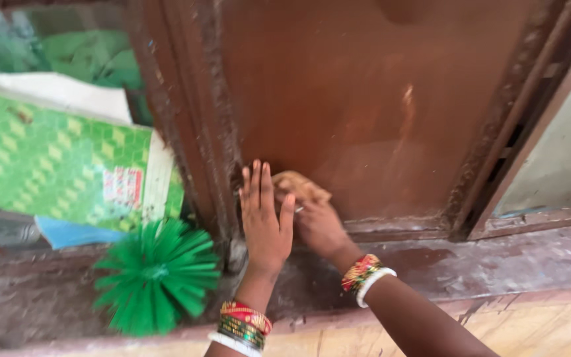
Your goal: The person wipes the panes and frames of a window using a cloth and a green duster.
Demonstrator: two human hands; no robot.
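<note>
Head view, landmark: brown door panel (pixel 365 99).
Cloth (pixel 299 186): tan, crumpled, pressed on the panel's lower left, above the sill (pixel 497 264).
Right hand (pixel 318 225): fingers curled over the cloth, just below it and nearest.
Left hand (pixel 266 218): fingers spread, flat on the panel, touching the cloth's left side.
Green brush (pixel 156 274): on the sill, left of the panel, apart from both hands.
Green patterned box (pixel 47 158): farther left.
</note>
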